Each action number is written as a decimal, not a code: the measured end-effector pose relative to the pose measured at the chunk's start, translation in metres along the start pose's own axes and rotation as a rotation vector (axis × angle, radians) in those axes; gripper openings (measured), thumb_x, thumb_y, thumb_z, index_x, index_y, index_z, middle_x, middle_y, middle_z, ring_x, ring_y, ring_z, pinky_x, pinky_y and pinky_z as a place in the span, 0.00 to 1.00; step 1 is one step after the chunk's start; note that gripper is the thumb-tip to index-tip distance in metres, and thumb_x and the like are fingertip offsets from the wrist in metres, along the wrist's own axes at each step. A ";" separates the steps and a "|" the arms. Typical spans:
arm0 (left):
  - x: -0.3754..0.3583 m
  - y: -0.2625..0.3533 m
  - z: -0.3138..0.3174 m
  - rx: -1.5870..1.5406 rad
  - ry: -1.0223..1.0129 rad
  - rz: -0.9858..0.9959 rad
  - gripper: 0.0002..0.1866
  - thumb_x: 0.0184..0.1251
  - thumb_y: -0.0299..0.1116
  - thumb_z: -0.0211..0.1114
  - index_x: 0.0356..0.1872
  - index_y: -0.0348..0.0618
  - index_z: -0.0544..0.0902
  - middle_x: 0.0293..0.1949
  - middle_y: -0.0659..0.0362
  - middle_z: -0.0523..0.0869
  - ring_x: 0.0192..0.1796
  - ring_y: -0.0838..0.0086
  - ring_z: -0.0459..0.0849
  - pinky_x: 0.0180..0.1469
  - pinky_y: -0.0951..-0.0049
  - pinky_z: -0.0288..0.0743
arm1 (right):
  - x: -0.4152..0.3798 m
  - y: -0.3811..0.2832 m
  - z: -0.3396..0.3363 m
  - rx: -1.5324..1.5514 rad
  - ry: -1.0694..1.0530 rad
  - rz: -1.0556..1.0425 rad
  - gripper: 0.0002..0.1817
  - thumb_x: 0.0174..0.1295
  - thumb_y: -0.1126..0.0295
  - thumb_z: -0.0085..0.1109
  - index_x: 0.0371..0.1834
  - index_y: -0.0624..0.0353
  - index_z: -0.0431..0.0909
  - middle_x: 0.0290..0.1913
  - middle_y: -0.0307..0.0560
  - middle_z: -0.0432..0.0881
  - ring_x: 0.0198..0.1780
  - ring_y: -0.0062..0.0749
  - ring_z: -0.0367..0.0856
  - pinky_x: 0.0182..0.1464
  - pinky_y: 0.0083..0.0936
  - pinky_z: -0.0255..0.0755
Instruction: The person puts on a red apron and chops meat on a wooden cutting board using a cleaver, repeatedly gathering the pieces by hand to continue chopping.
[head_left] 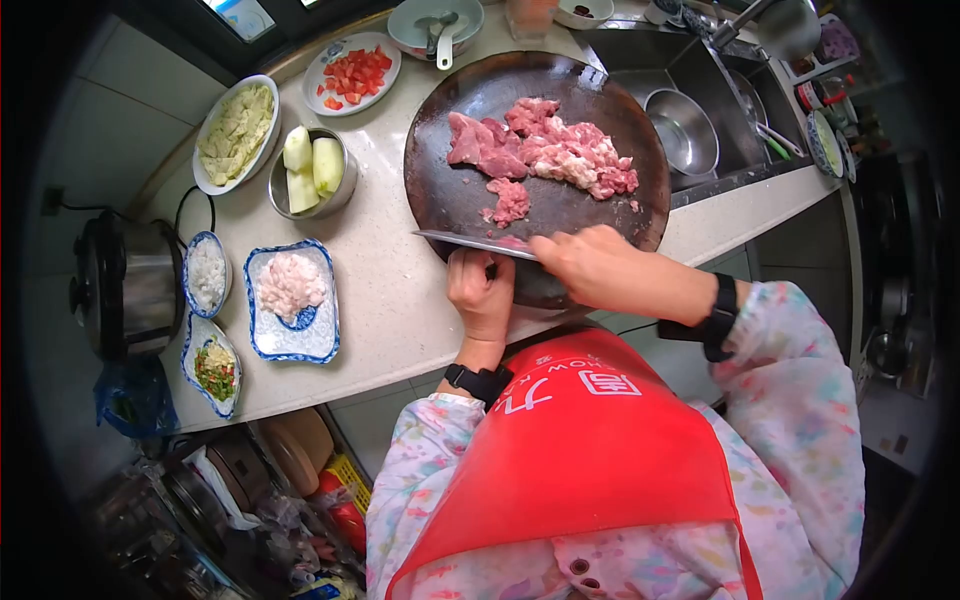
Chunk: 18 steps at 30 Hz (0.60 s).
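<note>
My right hand (pixel 585 262) grips a knife (pixel 470 240), its narrow blade pointing left over the near edge of a round dark cutting board (pixel 440 185). Just below the blade, my left hand (pixel 480 292) is closed with curled fingers at the board's near rim; what it holds, if anything, is hidden. A bit of pink meat (pixel 513 242) shows beside the blade near my right hand. Farther up the board lie a larger slab of raw meat (pixel 485 145), a heap of chopped meat (pixel 575 155) and a small minced clump (pixel 508 201).
Left on the counter (pixel 385 300) are a blue-rimmed dish of pale meat (pixel 290 283), a metal bowl of peeled vegetable pieces (pixel 312 170), a plate of diced red pieces (pixel 355 75) and an oval plate of yellowish slices (pixel 237 132). A sink (pixel 640 70) lies at upper right.
</note>
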<state>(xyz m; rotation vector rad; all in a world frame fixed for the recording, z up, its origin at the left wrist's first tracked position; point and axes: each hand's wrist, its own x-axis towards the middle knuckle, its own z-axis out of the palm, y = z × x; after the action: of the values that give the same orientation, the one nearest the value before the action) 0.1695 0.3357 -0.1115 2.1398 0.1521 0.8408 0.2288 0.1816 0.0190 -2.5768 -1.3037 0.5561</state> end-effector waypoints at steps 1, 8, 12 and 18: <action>0.000 0.000 -0.001 -0.006 -0.015 -0.008 0.09 0.46 0.18 0.66 0.27 0.40 0.76 0.27 0.52 0.78 0.31 0.54 0.78 0.35 0.59 0.74 | 0.013 -0.004 0.002 -0.004 0.011 0.001 0.13 0.52 0.76 0.57 0.42 0.63 0.71 0.33 0.58 0.84 0.34 0.54 0.85 0.33 0.45 0.77; 0.006 0.004 -0.002 -0.019 -0.026 0.088 0.07 0.51 0.19 0.66 0.30 0.39 0.78 0.28 0.54 0.79 0.31 0.59 0.79 0.33 0.64 0.74 | 0.026 0.001 0.008 0.123 0.164 0.087 0.08 0.56 0.73 0.54 0.38 0.63 0.74 0.30 0.59 0.84 0.35 0.55 0.85 0.36 0.47 0.77; 0.009 0.006 -0.012 -0.097 -0.093 -0.068 0.05 0.54 0.18 0.63 0.30 0.38 0.78 0.32 0.52 0.80 0.34 0.58 0.80 0.34 0.63 0.75 | 0.002 0.011 0.000 0.084 0.089 0.180 0.10 0.62 0.67 0.59 0.39 0.61 0.72 0.32 0.57 0.82 0.35 0.56 0.82 0.35 0.48 0.74; 0.042 -0.020 -0.025 -0.224 -0.044 -0.421 0.02 0.62 0.23 0.65 0.34 0.36 0.82 0.33 0.56 0.82 0.31 0.73 0.79 0.36 0.72 0.75 | -0.051 0.012 0.006 -0.169 0.335 0.087 0.10 0.53 0.70 0.60 0.38 0.57 0.75 0.30 0.46 0.78 0.29 0.43 0.83 0.29 0.39 0.74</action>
<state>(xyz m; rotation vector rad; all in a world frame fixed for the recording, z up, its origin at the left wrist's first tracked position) 0.1899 0.3806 -0.0932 1.8236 0.4471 0.5352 0.2072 0.1333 0.0216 -2.7181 -1.1726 0.0197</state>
